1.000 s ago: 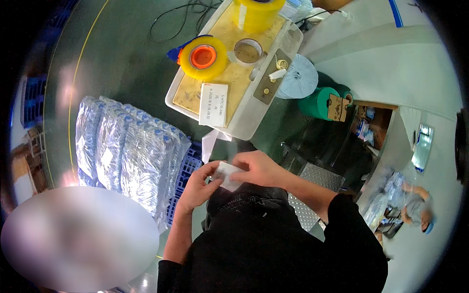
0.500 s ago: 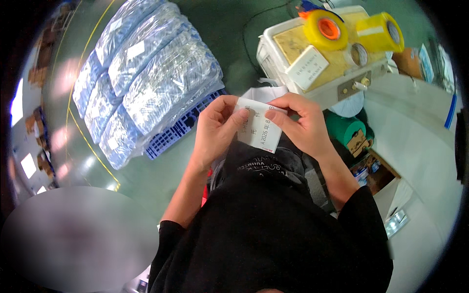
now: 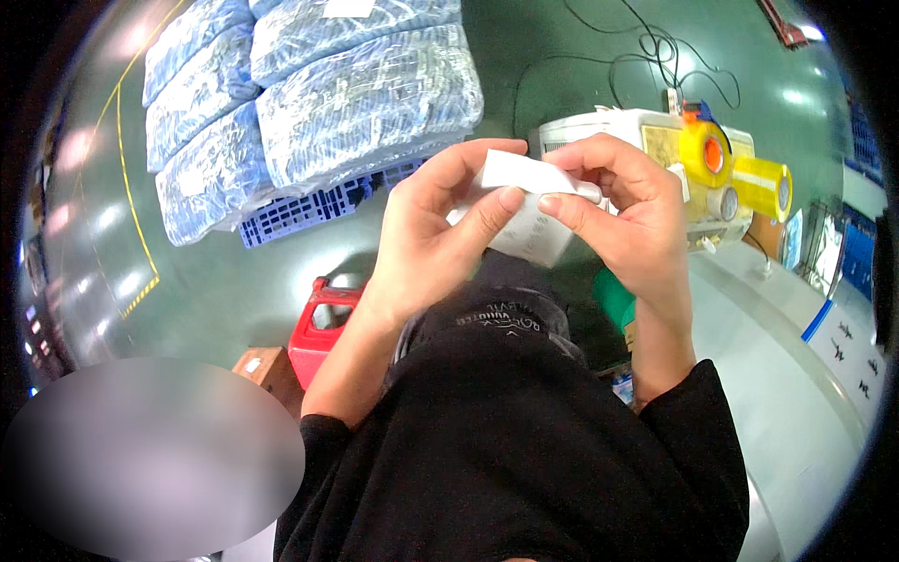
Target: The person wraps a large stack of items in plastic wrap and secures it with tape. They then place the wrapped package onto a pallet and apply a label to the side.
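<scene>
A white printed paper label [image 3: 532,234] is pinched between both hands in front of my body, its upper edge curled over toward me. My left hand [image 3: 440,220] grips its left side between thumb and fingers. At the right side, my right hand [image 3: 629,201] pinches the curled edge, thumb pressed on the front. The writing on the lower part is faint, and whether the curled strip is a separate layer I cannot tell.
Plastic-wrapped blue bundles [image 3: 365,94] are stacked on a blue pallet [image 3: 300,214] ahead left. A white machine [image 3: 609,126] carries yellow tape rolls [image 3: 763,187] on the right. A red jerrycan [image 3: 314,337] stands by my left forearm; a black cable [image 3: 660,56] lies on the floor.
The label, flat with its print facing me before, is now curled over at the top. Both hands have shifted slightly apart, and the whole view has turned.
</scene>
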